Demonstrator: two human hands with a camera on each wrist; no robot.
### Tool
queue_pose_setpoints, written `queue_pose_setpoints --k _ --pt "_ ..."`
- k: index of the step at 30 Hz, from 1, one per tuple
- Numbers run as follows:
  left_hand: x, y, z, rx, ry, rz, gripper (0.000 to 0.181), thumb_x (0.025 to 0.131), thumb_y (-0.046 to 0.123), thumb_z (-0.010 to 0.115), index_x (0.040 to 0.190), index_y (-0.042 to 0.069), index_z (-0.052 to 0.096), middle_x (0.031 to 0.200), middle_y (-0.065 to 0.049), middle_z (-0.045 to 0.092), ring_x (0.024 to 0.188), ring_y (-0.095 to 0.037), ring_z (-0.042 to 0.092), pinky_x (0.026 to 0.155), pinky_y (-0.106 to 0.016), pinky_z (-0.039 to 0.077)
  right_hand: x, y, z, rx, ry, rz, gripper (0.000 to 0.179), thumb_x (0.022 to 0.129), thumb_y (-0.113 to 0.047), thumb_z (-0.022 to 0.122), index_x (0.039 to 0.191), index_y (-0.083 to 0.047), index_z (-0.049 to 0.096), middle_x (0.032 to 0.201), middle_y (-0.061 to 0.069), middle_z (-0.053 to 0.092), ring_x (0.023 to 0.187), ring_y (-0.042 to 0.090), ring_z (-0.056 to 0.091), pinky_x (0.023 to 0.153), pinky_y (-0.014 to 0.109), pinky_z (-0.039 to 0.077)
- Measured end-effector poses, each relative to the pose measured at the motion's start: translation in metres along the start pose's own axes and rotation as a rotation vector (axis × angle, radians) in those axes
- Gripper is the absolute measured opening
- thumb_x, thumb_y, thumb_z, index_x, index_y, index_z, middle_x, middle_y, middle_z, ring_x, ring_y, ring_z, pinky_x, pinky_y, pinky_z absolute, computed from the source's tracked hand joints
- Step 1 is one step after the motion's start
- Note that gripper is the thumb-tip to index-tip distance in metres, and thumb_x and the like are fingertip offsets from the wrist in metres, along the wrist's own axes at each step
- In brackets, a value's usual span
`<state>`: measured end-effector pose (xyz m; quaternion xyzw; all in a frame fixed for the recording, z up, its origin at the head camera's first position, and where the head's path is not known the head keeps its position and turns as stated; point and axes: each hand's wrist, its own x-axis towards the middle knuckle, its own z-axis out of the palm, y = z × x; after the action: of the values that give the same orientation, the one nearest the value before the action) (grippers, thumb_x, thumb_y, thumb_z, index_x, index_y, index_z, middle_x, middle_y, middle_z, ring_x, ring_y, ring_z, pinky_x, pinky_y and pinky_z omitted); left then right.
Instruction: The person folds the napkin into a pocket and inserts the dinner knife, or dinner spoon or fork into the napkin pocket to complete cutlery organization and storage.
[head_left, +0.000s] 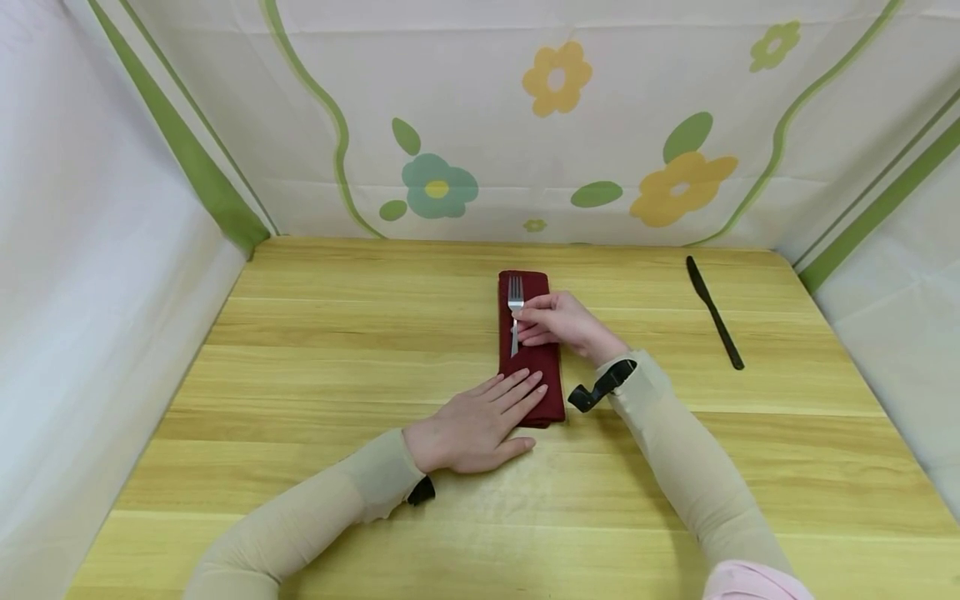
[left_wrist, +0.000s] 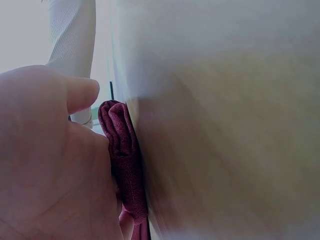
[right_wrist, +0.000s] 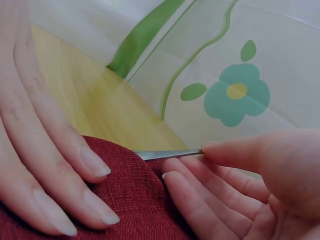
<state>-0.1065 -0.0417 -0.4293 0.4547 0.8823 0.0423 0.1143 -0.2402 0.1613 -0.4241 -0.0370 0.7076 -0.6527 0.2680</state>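
Observation:
A dark red napkin (head_left: 551,367), folded into a long narrow strip, lies on the wooden table. My left hand (head_left: 474,423) rests on its near part with fingers straight, palm down. In the left wrist view the folded layers of the napkin (left_wrist: 125,165) show at its end, beside the palm. My right hand (head_left: 561,321) pinches a silver fork (head_left: 515,293) by the handle, tines pointing away over the napkin's far part. In the right wrist view the fork handle (right_wrist: 167,154) runs from the thumb to behind a raised napkin fold (right_wrist: 125,170), which hides its end.
To the right on the wooden table (head_left: 315,350) lies a black knife (head_left: 714,312), apart from both hands. White curtains with printed flowers (head_left: 450,100) enclose the back and both sides. A black strap (head_left: 603,385) sits on the right wrist.

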Motion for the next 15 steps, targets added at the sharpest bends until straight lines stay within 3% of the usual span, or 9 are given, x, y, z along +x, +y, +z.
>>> queue_pose_setpoints --k 8,15 --pt "-0.0009 0.0008 -0.0018 0.006 0.006 0.009 0.071 0.11 0.051 0.031 0.164 0.008 0.013 0.17 -0.007 0.005 0.154 -0.022 -0.001 0.123 -0.037 0.005 -0.0007 0.0001 -0.0005 -0.045 -0.056 0.019 0.025 0.103 -0.012 0.063 0.114 0.01 0.062 0.09 0.014 0.071 0.08 0.02 0.073 0.077 0.035 0.061" --pt "-0.001 0.0025 -0.005 0.021 -0.003 0.008 0.072 0.11 0.051 0.032 0.163 0.007 0.014 0.17 -0.008 0.007 0.154 -0.023 0.002 0.123 -0.037 0.005 0.0017 -0.0005 0.0001 -0.035 -0.042 0.043 0.029 0.102 -0.015 0.064 0.117 0.008 0.06 0.091 0.015 0.071 0.079 0.021 0.073 0.077 0.036 0.061"
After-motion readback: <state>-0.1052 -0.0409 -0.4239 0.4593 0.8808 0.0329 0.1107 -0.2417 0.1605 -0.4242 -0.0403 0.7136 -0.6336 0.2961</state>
